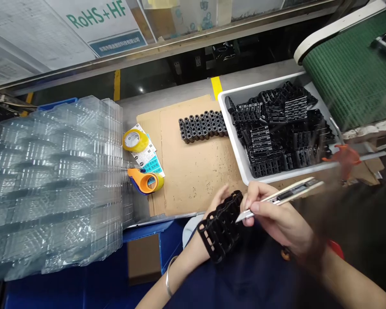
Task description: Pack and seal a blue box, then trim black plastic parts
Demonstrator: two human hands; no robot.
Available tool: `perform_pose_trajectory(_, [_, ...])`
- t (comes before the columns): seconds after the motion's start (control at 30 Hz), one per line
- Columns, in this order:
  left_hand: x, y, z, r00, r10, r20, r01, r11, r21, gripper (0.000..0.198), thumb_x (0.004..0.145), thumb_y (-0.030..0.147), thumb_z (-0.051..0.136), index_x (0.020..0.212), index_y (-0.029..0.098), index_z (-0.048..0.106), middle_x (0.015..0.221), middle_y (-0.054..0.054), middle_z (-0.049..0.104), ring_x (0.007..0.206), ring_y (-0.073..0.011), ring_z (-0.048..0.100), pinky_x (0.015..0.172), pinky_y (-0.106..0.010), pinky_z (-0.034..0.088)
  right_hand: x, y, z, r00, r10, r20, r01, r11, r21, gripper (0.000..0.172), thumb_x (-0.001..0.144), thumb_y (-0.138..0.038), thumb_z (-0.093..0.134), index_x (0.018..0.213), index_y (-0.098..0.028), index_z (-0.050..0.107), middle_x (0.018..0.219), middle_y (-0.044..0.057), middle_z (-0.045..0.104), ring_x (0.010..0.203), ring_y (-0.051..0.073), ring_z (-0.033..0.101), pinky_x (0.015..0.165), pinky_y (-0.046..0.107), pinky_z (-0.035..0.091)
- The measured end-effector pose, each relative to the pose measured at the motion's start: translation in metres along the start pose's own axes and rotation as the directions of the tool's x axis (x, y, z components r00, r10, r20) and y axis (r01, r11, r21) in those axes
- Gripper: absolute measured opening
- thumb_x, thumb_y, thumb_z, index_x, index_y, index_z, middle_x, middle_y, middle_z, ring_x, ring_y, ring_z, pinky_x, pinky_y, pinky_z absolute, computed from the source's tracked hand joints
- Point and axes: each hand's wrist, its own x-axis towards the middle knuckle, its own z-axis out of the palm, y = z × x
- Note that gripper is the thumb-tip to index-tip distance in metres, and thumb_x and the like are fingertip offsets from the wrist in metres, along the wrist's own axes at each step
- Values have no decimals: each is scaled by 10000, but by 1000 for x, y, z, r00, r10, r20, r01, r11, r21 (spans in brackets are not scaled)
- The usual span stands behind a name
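Observation:
My left hand is wrapped behind a black plastic part with several round cells, tilted above the front edge of the cardboard; most of its fingers are hidden by the part. In my right hand is a utility knife with a pale handle, gripped between thumb and fingers. Its blade points down and left, close to the part's right side; whether it touches I cannot tell. Beyond my hands, a row of similar black parts stands upright on the cardboard sheet.
A white tray heaped with black parts stands at the right, beside a green conveyor belt. Stacked clear plastic trays fill the left. Near them lie a yellow tape roll, an orange tape dispenser and label sheets.

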Motion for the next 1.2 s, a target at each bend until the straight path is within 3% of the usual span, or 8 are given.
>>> perform_pose_trajectory(0.07, [2, 11, -3, 994, 108, 16, -108, 994, 34, 931, 821, 320, 772, 1554, 392, 203, 1550, -88, 456, 1329, -283, 557, 1121, -485, 465, 2, 2, 0, 997, 46, -61, -44, 998, 36, 145, 799, -237, 760, 721, -178, 653, 610, -24, 655, 589, 91, 609, 617, 185, 485])
perform_pose_trajectory(0.1, [3, 17, -4, 988, 152, 27, -153, 987, 40, 969, 786, 284, 806, 1544, 393, 212, 1549, -81, 454, 1339, -277, 546, 1143, -482, 443, 2, 2, 1, 995, 61, -82, -56, 997, 56, 138, 803, -232, 747, 719, -184, 649, 608, -29, 651, 598, 88, 607, 626, 179, 484])
perform_pose_trajectory(0.23, [-2, 36, -6, 985, 171, 15, -171, 984, 41, 761, 706, 215, 835, 1364, 288, 459, 1385, -73, 586, 1299, -268, 569, 1127, -448, 461, -4, 1, 8, 992, -32, -123, 22, 996, -84, 143, 876, -253, 689, 752, -212, 631, 672, -37, 674, 685, 97, 628, 767, 205, 513])
perform_pose_trajectory(0.37, [-6, 46, -6, 990, 138, -5, -137, 986, 95, 683, 645, 132, 757, 1264, 235, 488, 1231, -66, 655, 1154, -255, 646, 1055, -431, 515, -19, -4, 16, 982, -188, 8, 176, 905, -386, 77, 957, -251, 619, 882, -255, 606, 783, -56, 683, 777, 109, 647, 1083, 341, 427])
perform_pose_trajectory(0.6, [-7, 57, -8, 997, 68, 22, -71, 987, 145, 687, 620, 61, 689, 1248, 261, 496, 1015, 20, 724, 931, -174, 701, 927, -311, 564, -28, -7, 21, 960, -220, 172, 278, 695, -664, 149, 935, -135, 536, 942, -283, 544, 854, -47, 616, 839, 138, 641, 1020, 378, 504])
perform_pose_trajectory(0.87, [-5, 65, -8, 997, 69, 29, -73, 983, 168, 639, 614, 46, 659, 1202, 257, 521, 971, 28, 746, 879, -167, 718, 925, -315, 575, -26, -7, 19, 939, -236, 249, 342, 595, -727, 179, 901, -82, 513, 914, -260, 501, 850, -35, 607, 847, 141, 639, 1020, 369, 526])
perform_pose_trajectory(1.07, [-6, 56, -10, 992, 122, -38, -113, 976, 187, 660, 600, 106, 714, 1222, 263, 562, 1148, -49, 719, 1020, -245, 713, 941, -383, 585, -23, -13, 21, 946, -219, 238, 322, 585, -744, 177, 886, -95, 524, 861, -267, 491, 787, -41, 600, 797, 151, 643, 1076, 409, 493])
perform_pose_trajectory(1.2, [-6, 46, -10, 971, 214, -102, -187, 955, 229, 671, 636, 129, 753, 1259, 274, 550, 1286, -59, 652, 1204, -248, 636, 1062, -388, 520, -23, -14, 23, 955, -203, 216, 296, 656, -694, 156, 891, -120, 535, 827, -259, 507, 753, -55, 611, 702, 139, 630, 1177, 460, 353])
